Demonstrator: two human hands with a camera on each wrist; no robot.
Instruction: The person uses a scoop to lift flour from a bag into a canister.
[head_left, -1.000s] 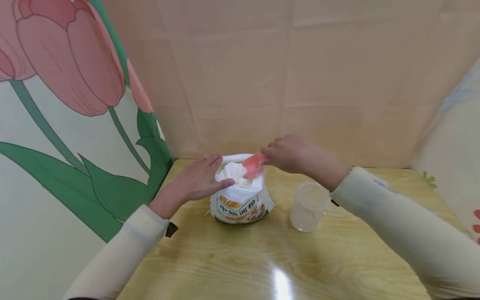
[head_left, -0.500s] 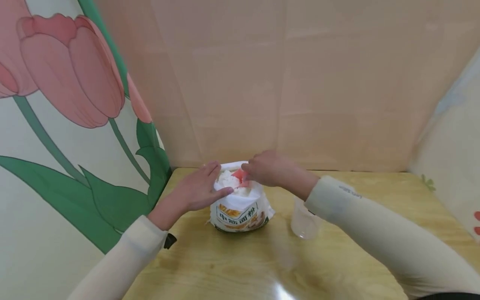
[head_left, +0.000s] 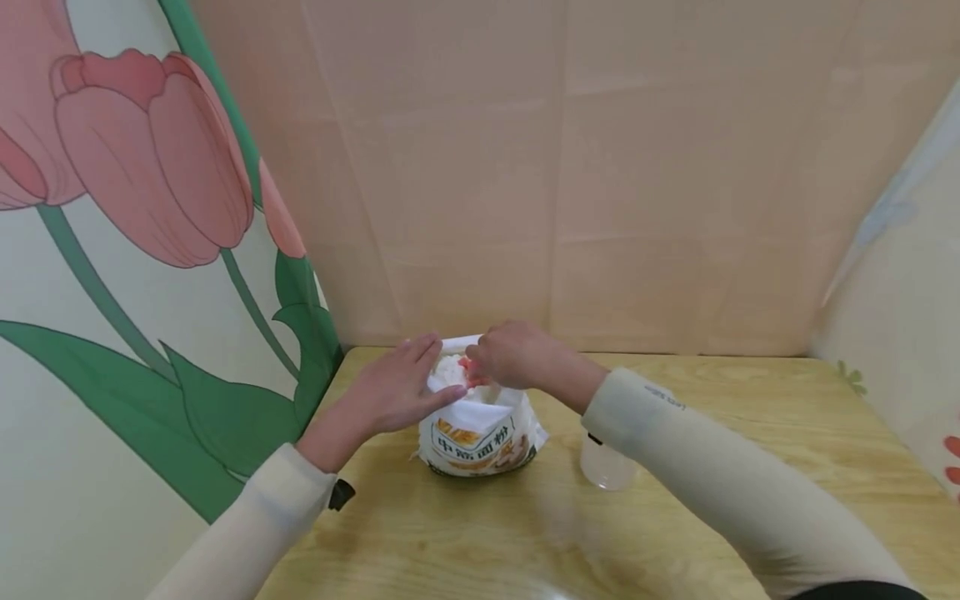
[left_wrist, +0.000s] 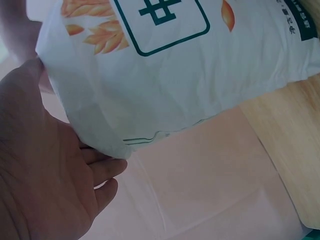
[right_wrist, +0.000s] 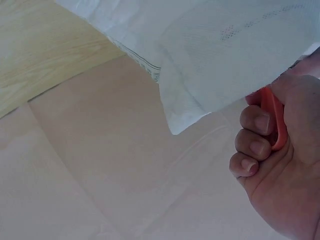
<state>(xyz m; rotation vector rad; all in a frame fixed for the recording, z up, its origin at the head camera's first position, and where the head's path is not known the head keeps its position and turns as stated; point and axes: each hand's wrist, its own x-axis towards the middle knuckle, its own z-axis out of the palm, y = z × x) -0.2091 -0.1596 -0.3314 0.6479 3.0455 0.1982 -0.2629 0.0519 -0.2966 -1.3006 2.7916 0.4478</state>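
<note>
A white flour bag (head_left: pixel 480 442) stands upright with its top rolled outward, and white flour (head_left: pixel 448 371) shows in its mouth. My left hand (head_left: pixel 401 387) holds the bag's left rim, thumb along the front and fingers toward the back. In the left wrist view, the left fingers (left_wrist: pixel 107 172) lie against the bag's edge. My right hand (head_left: pixel 521 357) grips the handle of a pink-red scoop (head_left: pixel 471 372), whose head is down in the flour and mostly hidden. The right wrist view shows the fingers curled round the scoop's handle (right_wrist: pixel 274 120).
A clear plastic jar (head_left: pixel 604 462) stands right of the bag, partly hidden by the right sleeve (head_left: pixel 697 458). Both sit on a wood-grain table (head_left: pixel 465 533). A plain beige backdrop (head_left: pixel 600 208) rises behind it, with a tulip-patterned wall (head_left: pixel 127 400) at the left.
My right hand has moved left and down, pushing the scoop deeper into the flour. The right sleeve now covers more of the jar. My left hand keeps its place on the rim.
</note>
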